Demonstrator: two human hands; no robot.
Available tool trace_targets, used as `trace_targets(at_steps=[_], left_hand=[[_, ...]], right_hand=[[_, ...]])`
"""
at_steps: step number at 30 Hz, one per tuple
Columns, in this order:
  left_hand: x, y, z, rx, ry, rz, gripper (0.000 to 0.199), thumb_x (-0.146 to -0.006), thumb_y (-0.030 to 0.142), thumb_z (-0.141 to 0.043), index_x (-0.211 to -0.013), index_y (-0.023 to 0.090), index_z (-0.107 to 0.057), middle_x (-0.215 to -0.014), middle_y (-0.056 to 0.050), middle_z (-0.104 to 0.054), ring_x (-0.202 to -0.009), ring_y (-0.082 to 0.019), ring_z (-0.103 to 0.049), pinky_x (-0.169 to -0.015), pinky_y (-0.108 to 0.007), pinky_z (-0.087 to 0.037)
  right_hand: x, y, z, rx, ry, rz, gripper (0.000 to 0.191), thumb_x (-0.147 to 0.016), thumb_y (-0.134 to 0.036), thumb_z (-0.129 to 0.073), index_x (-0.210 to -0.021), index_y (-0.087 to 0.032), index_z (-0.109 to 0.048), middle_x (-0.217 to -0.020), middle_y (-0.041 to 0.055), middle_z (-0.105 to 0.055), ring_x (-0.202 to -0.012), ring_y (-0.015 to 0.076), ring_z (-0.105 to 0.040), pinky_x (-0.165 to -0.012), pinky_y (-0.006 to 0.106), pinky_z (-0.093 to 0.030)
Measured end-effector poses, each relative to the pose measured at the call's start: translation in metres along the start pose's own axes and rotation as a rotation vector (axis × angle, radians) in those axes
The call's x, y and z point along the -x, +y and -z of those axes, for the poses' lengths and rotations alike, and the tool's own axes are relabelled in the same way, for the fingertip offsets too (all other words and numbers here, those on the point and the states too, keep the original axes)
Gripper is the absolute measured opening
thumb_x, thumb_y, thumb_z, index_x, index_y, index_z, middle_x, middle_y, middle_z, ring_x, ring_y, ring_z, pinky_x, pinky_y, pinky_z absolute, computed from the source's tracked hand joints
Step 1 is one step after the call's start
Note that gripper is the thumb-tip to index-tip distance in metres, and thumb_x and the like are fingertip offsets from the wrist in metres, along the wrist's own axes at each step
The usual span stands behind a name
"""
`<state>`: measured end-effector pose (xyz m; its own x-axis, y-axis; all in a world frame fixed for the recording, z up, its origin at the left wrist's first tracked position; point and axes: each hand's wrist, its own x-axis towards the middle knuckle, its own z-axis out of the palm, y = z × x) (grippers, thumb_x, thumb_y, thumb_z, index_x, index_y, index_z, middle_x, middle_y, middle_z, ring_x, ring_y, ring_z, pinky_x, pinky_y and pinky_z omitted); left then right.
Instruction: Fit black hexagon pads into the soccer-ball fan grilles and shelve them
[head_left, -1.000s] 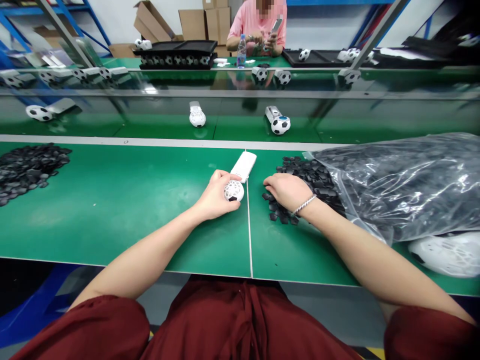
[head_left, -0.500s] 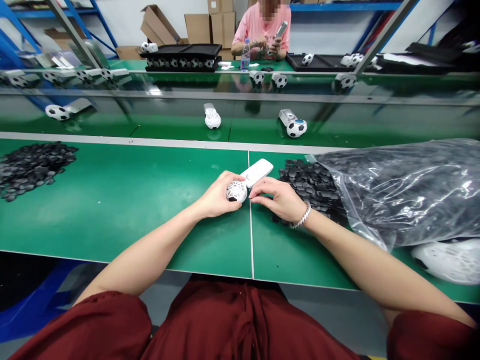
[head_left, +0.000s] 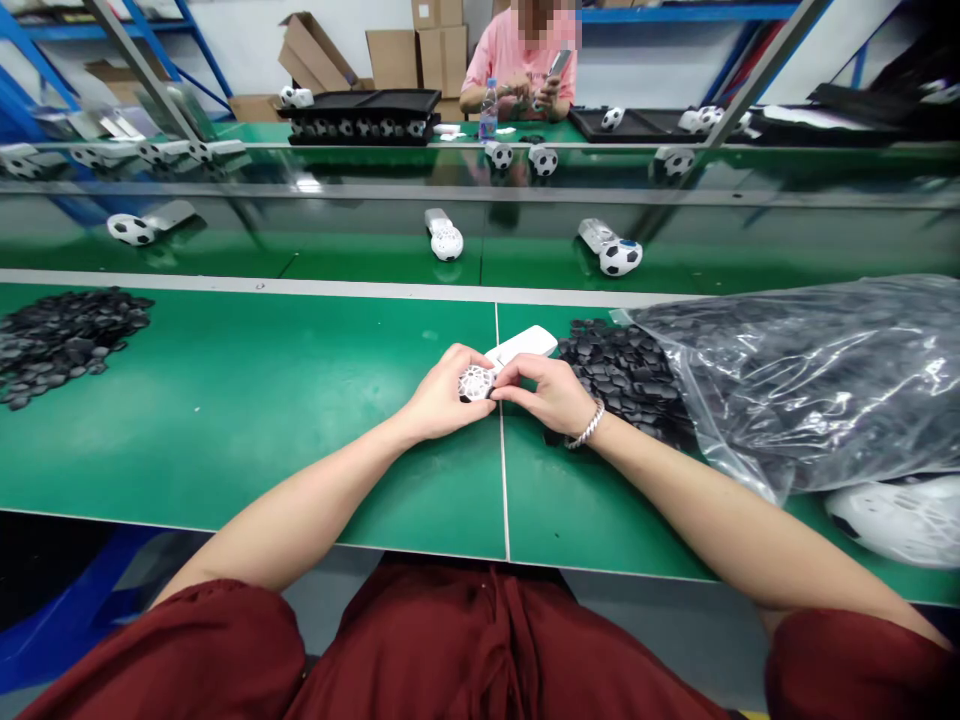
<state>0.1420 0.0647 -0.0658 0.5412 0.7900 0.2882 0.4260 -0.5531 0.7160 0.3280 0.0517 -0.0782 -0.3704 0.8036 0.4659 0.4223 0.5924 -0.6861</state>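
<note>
A white item with a round, web-patterned head (head_left: 475, 382) and a flat white handle (head_left: 528, 344) is over the green table, its handle pointing up and right. My left hand (head_left: 448, 394) is wrapped round the left side of the head, thumb below and fingers above. At the head's right edge, my right hand (head_left: 541, 390) is closed in a pinch, touching the head. A small dark piece shows at its fingertips, partly hidden. Just right of that hand lies a pile of black pieces (head_left: 626, 375).
A clear plastic bag (head_left: 817, 375) of dark pieces covers the right side, above a white shell (head_left: 904, 520). More black pieces (head_left: 64, 335) lie far left. Football-patterned items (head_left: 621, 257) rest on the strip beyond. Across it sits a person in pink (head_left: 517, 65).
My right hand has moved left onto the head's edge. The held item has shifted slightly right and its handle lies flatter. Items on the near strip have moved right, those on the far strip left.
</note>
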Motion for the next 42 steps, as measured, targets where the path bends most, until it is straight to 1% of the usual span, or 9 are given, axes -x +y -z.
trace_targets(at_steps=[9, 13, 17, 21, 27, 30, 34, 38, 42], left_hand=[[0.004, 0.011, -0.008, -0.046, 0.038, -0.048, 0.033, -0.064, 0.016, -0.059, -0.095, 0.019, -0.05, -0.098, -0.004, -0.051, -0.095, -0.02, -0.051, -0.084, -0.034, -0.043], [-0.005, 0.007, 0.016, -0.034, 0.066, 0.002, 0.034, -0.062, 0.017, -0.061, -0.095, 0.02, -0.053, -0.1, -0.003, -0.052, -0.092, -0.019, -0.053, -0.083, -0.033, -0.044], [-0.052, -0.032, 0.064, -0.267, 0.269, 0.203, 0.04, -0.065, 0.025, -0.063, -0.102, 0.02, -0.05, -0.101, -0.004, -0.053, -0.087, -0.02, -0.055, -0.076, -0.033, -0.047], [-0.121, -0.081, 0.093, -0.472, 0.381, 0.286, 0.038, -0.071, 0.025, -0.058, -0.106, 0.015, -0.048, -0.111, -0.01, -0.047, -0.103, -0.024, -0.049, -0.089, -0.036, -0.041], [-0.203, -0.1, 0.055, -0.629, 0.262, 0.148, 0.074, -0.071, 0.038, -0.063, -0.133, 0.017, -0.028, -0.135, -0.015, -0.029, -0.127, -0.034, -0.021, -0.105, -0.049, -0.017], [-0.237, -0.096, 0.02, -0.669, 0.065, 0.071, 0.079, -0.069, 0.041, -0.066, -0.135, 0.024, -0.027, -0.138, -0.014, -0.026, -0.125, -0.037, -0.024, -0.1, -0.051, -0.026], [-0.267, -0.093, -0.007, -0.649, -0.043, 0.07, 0.065, -0.068, 0.023, -0.065, -0.128, 0.021, -0.039, -0.131, -0.016, -0.034, -0.115, -0.035, -0.04, -0.094, -0.046, -0.036], [-0.264, -0.075, 0.0, -0.646, -0.063, 0.012, 0.058, -0.07, 0.021, -0.062, -0.125, 0.015, -0.042, -0.122, -0.016, -0.04, -0.109, -0.03, -0.047, -0.094, -0.041, -0.039], [-0.216, -0.03, 0.029, -0.668, -0.098, -0.071, 0.059, -0.07, 0.028, -0.062, -0.125, 0.019, -0.043, -0.116, -0.012, -0.042, -0.108, -0.028, -0.048, -0.095, -0.037, -0.039]], right_hand=[[-0.004, -0.005, 0.004, -0.072, -0.069, -0.208, 0.021, -0.072, -0.034, -0.067, -0.066, -0.016, -0.059, -0.062, -0.0012, -0.058, -0.056, 0.0097, -0.048, -0.054, 0.022, -0.04], [-0.002, -0.005, 0.024, 0.145, -0.084, -0.264, 0.019, -0.075, -0.034, -0.064, -0.071, -0.016, -0.059, -0.066, -0.0003, -0.057, -0.057, 0.0104, -0.049, -0.055, 0.023, -0.04], [0.003, 0.001, 0.037, 0.464, -0.217, -0.323, 0.02, -0.079, -0.032, -0.061, -0.094, -0.019, -0.063, -0.091, 0.0056, -0.058, -0.075, 0.0155, -0.056, -0.072, 0.029, -0.044], [0.006, 0.0, 0.029, 0.476, -0.335, -0.328, 0.029, -0.08, -0.035, -0.059, -0.107, -0.024, -0.062, -0.1, 0.0072, -0.056, -0.089, 0.0189, -0.057, -0.078, 0.03, -0.045], [0.003, -0.001, 0.018, 0.469, -0.341, -0.254, 0.028, -0.082, -0.038, -0.057, -0.106, -0.025, -0.064, -0.096, 0.0058, -0.058, -0.087, 0.0179, -0.056, -0.078, 0.029, -0.043], [0.003, 0.001, 0.016, 0.537, -0.385, -0.208, 0.022, -0.086, -0.034, -0.052, -0.1, -0.026, -0.066, -0.093, 0.0045, -0.06, -0.087, 0.0189, -0.055, -0.075, 0.032, -0.04], [0.005, 0.002, 0.013, 0.603, -0.366, -0.122, 0.025, -0.087, -0.036, -0.05, -0.103, -0.022, -0.062, -0.098, 0.0053, -0.061, -0.088, 0.0196, -0.053, -0.073, 0.033, -0.037], [0.007, 0.007, 0.008, 0.666, -0.358, 0.022, 0.026, -0.087, -0.034, -0.049, -0.107, -0.02, -0.059, -0.101, 0.0065, -0.061, -0.089, 0.0196, -0.052, -0.07, 0.032, -0.037], [0.006, 0.008, 0.005, 0.735, -0.401, 0.067, 0.02, -0.089, -0.025, -0.047, -0.098, -0.016, -0.062, -0.091, 0.0067, -0.062, -0.084, 0.0195, -0.052, -0.066, 0.032, -0.038]])
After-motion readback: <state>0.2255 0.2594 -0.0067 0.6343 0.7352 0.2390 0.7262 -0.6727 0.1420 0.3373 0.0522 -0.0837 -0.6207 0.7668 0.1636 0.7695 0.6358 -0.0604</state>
